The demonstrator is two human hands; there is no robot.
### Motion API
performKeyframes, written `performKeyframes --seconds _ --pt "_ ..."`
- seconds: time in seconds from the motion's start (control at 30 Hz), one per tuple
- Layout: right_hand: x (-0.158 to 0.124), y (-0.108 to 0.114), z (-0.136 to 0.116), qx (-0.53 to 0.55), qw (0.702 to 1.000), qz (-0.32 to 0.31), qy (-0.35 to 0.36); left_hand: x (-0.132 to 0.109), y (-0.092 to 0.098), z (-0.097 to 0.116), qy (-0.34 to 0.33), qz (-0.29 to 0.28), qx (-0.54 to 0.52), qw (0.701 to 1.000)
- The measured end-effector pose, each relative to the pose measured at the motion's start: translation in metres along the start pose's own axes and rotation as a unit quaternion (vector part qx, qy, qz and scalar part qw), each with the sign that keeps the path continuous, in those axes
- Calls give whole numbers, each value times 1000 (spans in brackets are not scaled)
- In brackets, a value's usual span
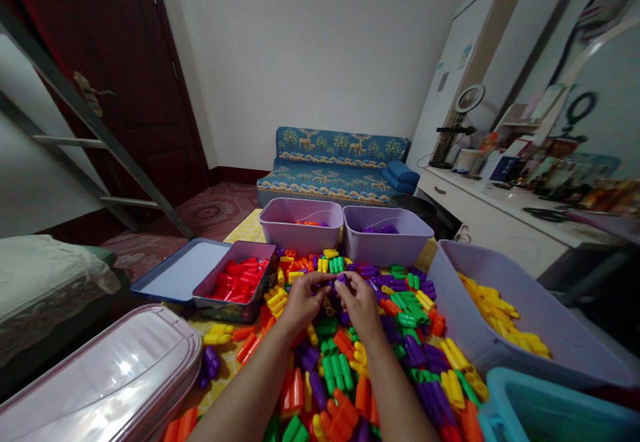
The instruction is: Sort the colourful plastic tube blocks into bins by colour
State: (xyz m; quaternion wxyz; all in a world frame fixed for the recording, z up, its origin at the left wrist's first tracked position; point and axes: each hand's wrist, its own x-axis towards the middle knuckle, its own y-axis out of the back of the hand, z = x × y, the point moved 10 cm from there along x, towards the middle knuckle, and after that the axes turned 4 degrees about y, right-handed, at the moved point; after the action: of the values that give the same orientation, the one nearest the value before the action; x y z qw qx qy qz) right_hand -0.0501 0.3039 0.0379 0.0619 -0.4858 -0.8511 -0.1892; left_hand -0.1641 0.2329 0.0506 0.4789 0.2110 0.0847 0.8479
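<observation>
Over a heap of bullet-shaped plastic toy blocks [337, 370], my left hand [304, 301] and my right hand [361, 302] meet with their fingertips together. A small purple toy block [342, 279] shows between the fingers, pinched from both sides; the fingers partly cover it. Around and below my hands lie red, orange, yellow, green and purple blocks, many joined in twos and threes. Green blocks [336, 265] lie just beyond my fingertips.
Two lilac bins [300, 234] [387, 245] stand behind the heap. A larger lilac bin [505, 335] with yellow blocks and a teal bin [565, 395] are at right. At left are an open tin [260, 303] of red blocks and a clear pinkish lid [105, 375]. A blue sofa [330, 174] stands beyond.
</observation>
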Motion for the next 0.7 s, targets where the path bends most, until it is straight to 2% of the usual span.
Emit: performKeyframes --seconds 0.07,0.13,0.23,0.3,0.33,0.4,0.5,0.57,0.7 --pt "-1 -5 2 17 1000 -14 -17 0 1 1 -1 5 9 1000" --pt "-1 -2 -2 0 1000 -4 -7 -1 2 9 -31 12 37 999" --pt "0 25 -12 -63 993 99 31 -3 10 18 -67 57 94 992" --pt "-2 45 -11 -63 983 171 26 -3 19 15 -52 104 96 989" --pt "-2 49 -7 -38 982 186 10 -3 22 10 -33 122 76 989" --pt "-1 47 7 47 983 175 -35 0 22 -3 11 124 -5 992" --pt "-1 30 25 172 970 136 -108 4 7 -22 71 70 -160 982" --pt "-2 17 30 214 961 105 -140 6 1 -30 102 45 -232 966" --pt "-2 2 27 236 960 61 -138 5 1 -36 131 32 -279 951"
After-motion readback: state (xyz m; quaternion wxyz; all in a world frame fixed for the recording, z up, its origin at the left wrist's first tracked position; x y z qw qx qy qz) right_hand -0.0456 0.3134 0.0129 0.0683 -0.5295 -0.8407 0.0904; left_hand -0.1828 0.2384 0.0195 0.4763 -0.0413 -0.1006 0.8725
